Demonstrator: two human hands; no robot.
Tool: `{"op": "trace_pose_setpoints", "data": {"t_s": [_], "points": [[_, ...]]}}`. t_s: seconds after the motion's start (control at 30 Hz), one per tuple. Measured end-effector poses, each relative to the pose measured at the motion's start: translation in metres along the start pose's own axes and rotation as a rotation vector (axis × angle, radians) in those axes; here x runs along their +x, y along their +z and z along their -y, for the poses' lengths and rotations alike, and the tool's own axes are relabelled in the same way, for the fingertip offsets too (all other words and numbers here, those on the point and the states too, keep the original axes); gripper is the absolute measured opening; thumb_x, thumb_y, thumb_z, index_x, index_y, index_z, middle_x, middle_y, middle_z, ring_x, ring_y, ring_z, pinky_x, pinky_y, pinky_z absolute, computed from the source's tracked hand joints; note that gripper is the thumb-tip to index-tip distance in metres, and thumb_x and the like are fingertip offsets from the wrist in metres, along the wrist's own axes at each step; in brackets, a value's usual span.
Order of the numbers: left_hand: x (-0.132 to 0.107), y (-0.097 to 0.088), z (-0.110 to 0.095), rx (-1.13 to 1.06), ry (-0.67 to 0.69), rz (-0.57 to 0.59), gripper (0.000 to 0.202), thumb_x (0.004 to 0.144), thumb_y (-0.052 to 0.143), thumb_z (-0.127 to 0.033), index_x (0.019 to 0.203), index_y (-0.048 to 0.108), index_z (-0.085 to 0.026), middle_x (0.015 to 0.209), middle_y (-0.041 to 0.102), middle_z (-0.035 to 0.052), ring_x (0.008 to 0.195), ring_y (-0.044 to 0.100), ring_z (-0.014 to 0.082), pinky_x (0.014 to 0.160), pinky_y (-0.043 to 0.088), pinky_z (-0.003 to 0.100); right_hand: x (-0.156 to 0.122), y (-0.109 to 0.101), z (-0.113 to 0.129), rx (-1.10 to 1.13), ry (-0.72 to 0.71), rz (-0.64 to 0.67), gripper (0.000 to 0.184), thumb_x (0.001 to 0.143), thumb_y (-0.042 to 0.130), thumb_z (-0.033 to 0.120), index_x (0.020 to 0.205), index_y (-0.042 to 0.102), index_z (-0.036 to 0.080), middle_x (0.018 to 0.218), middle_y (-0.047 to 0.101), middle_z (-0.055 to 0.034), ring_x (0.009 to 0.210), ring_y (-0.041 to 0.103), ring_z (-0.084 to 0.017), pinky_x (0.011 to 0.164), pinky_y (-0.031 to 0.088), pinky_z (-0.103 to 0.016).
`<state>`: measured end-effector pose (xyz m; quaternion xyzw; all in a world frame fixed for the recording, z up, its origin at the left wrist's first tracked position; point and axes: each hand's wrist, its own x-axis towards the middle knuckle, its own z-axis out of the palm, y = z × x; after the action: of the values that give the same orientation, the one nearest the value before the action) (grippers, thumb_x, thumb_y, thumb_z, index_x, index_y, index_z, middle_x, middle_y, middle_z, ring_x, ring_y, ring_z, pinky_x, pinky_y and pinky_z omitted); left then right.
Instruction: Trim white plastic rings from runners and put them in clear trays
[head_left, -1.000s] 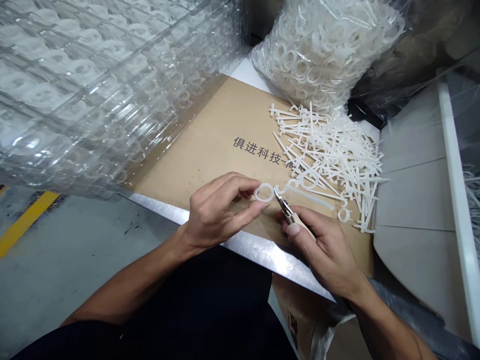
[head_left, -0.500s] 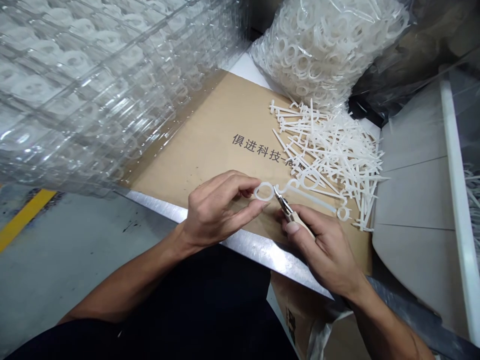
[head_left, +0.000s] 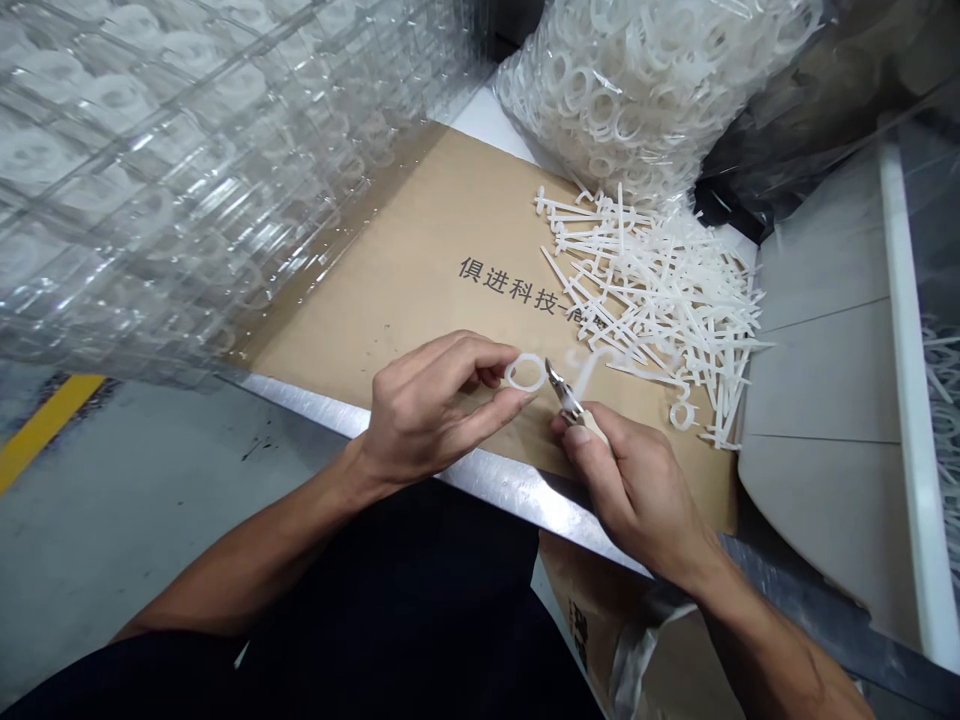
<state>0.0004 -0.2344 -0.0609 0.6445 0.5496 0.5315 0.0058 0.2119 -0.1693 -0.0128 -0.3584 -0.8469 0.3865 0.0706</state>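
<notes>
Left hand (head_left: 431,415) pinches one plastic ring (head_left: 526,356); right hand (head_left: 641,490) clamps one pair of cutters (head_left: 568,402), tips just beside ring; hands apart.

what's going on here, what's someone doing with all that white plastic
A person's left hand pinches a white plastic ring between thumb and fingers. The right hand grips small metal cutters with tan handles, their tips right at the ring's edge. Nearby, a heap of white plastic strips lies on a brown cardboard sheet, beside a clear bag of white plastic rings. Stacked clear plastic trays fill the left side.
</notes>
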Motion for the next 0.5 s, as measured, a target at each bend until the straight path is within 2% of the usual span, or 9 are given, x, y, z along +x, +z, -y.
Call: {"op": "trace_pose_setpoints", "data": {"t_s": [0.13, 0.27, 0.4, 0.5], "points": [[-0.001, 0.000, 0.001, -0.020, -0.041, 0.012, 0.017, 0.090, 0.080, -0.022, 0.103, 0.071, -0.016, 0.086, 0.077, 0.0016, 0.070, 0.070, 0.0102, 0.066, 0.059, 0.021, 0.003, 0.002, -0.006, 0.136, 0.085, -0.018, 0.036, 0.109, 0.044, 0.038, 0.093, 0.068, 0.017, 0.068, 0.057, 0.0002, 0.061, 0.053, -0.016, 0.059, 0.039, -0.031], [0.000, -0.002, 0.002, -0.092, -0.076, 0.051, 0.016, 0.091, 0.080, -0.023, 0.103, 0.072, -0.017, 0.087, 0.077, 0.0019, 0.072, 0.071, 0.0109, 0.066, 0.059, 0.021, 0.007, 0.006, -0.012, 0.549, 0.191, -0.041, 0.037, 0.107, 0.052, 0.049, 0.098, 0.069, 0.017, 0.076, 0.059, 0.0001, 0.062, 0.051, -0.014, 0.056, 0.039, -0.029], [0.002, -0.004, 0.002, -0.093, -0.015, 0.137, 0.016, 0.092, 0.079, -0.024, 0.106, 0.072, -0.018, 0.092, 0.079, 0.0036, 0.078, 0.074, 0.0134, 0.069, 0.060, 0.023, 0.012, 0.011, -0.011, 0.938, 0.226, -0.032, 0.022, 0.098, 0.068, 0.040, 0.102, 0.068, 0.018, 0.075, 0.059, 0.0014, 0.063, 0.051, -0.014, 0.057, 0.040, -0.028], [0.003, -0.005, 0.001, -0.070, 0.022, 0.201, 0.015, 0.094, 0.077, -0.025, 0.106, 0.072, -0.020, 0.092, 0.079, 0.0041, 0.079, 0.075, 0.0143, 0.070, 0.060, 0.024, 0.016, 0.015, -0.007, 1.028, 0.225, -0.074, 0.019, 0.090, 0.075, 0.032, 0.100, 0.067, 0.018, 0.072, 0.062, 0.0015, 0.065, 0.055, -0.015, 0.059, 0.041, -0.029]]}}
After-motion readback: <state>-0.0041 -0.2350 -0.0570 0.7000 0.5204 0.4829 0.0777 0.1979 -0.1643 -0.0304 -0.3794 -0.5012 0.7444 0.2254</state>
